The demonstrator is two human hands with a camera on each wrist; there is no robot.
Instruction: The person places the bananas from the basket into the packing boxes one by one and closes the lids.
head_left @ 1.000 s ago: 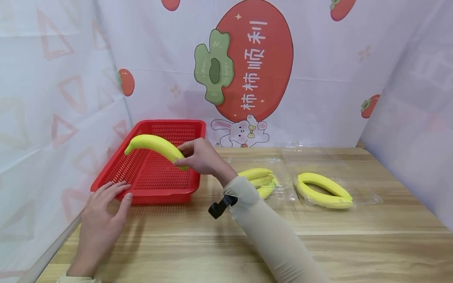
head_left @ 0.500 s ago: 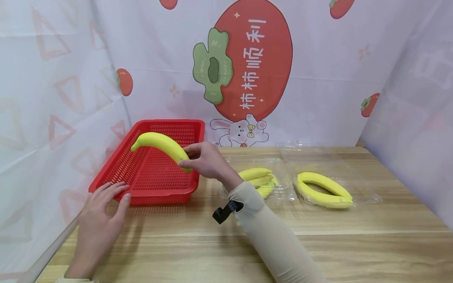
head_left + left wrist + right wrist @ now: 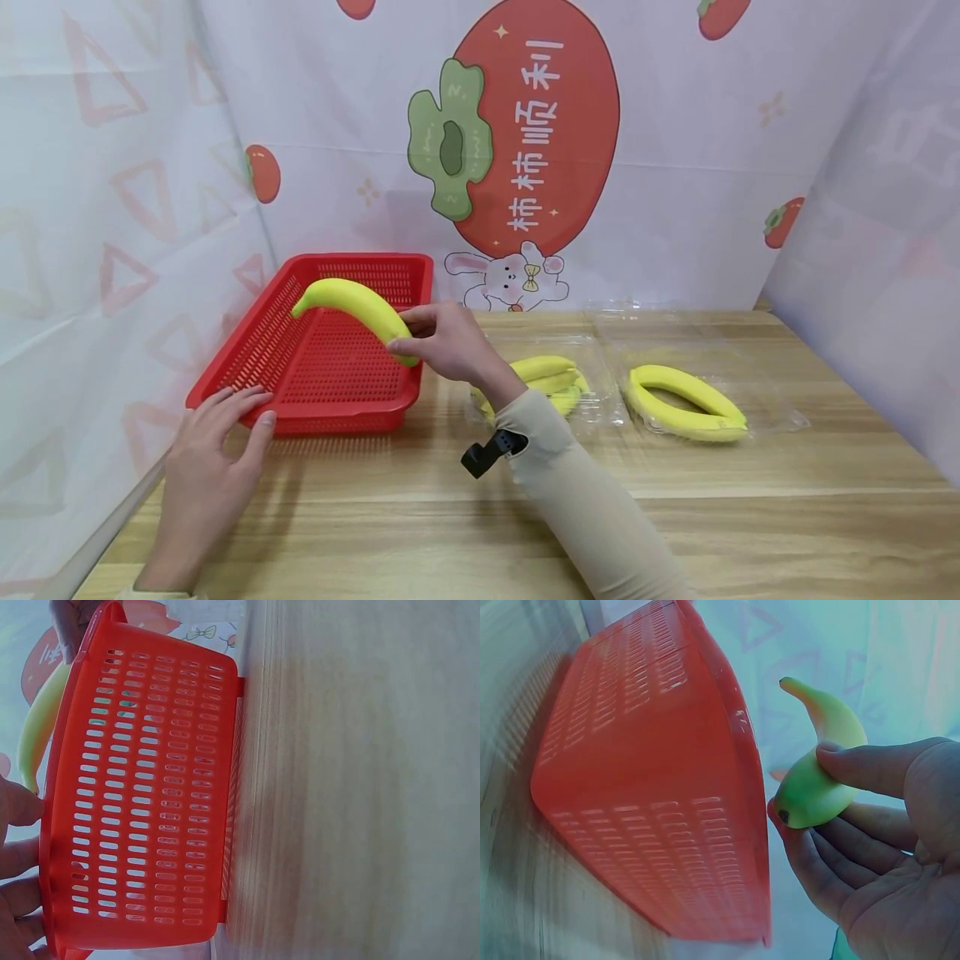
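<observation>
My right hand pinches one end of a yellow banana between thumb and fingers, holding it over the red slotted plastic basket. In the right wrist view the banana shows its greenish end with a dark tip close to the fingertips, and its stem end points up and away. My left hand rests its fingers on the near left corner of the basket's rim, thumb apart. The left wrist view has those fingers along the rim of the basket, with the banana visible beyond it. No other fruit shows inside the basket.
Right of the basket, several bananas lie in a clear plastic box, partly hidden by my right forearm. Farther right, two bananas lie in another clear box. Printed cloth walls the wooden table at back and sides.
My right hand has shifted slightly to the right with the banana, which stays over the basket. The left hand stays at the rim.
</observation>
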